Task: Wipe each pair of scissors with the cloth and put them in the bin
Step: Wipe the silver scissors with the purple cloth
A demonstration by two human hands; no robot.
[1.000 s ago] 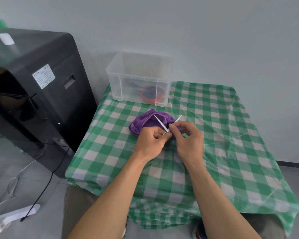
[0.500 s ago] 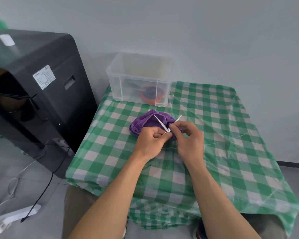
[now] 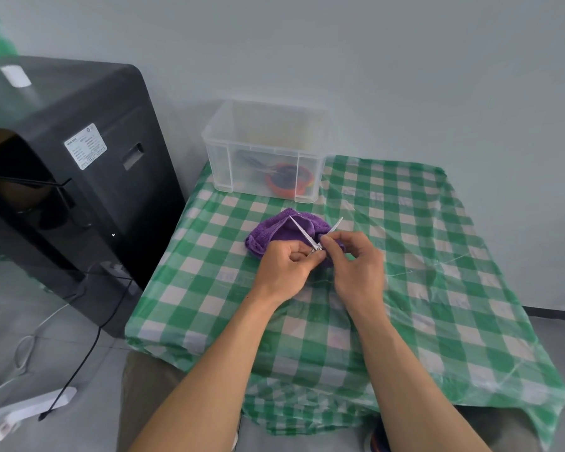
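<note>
A small pair of metal scissors (image 3: 302, 232) is held over the table with its blades spread in a V. My left hand (image 3: 286, 267) grips one handle and my right hand (image 3: 356, 265) pinches the other; the handles are hidden by my fingers. Just behind the hands a crumpled purple cloth (image 3: 274, 231) lies on the checked tablecloth. The clear plastic bin (image 3: 261, 148) stands at the far left of the table and holds other scissors, one with orange handles (image 3: 286, 182).
The table (image 3: 437, 256) is covered in a green and white checked cloth under clear plastic. A large black machine (image 3: 72, 177) stands left of the table, with cables and a white power strip (image 3: 23, 409) on the floor. A grey wall is close behind.
</note>
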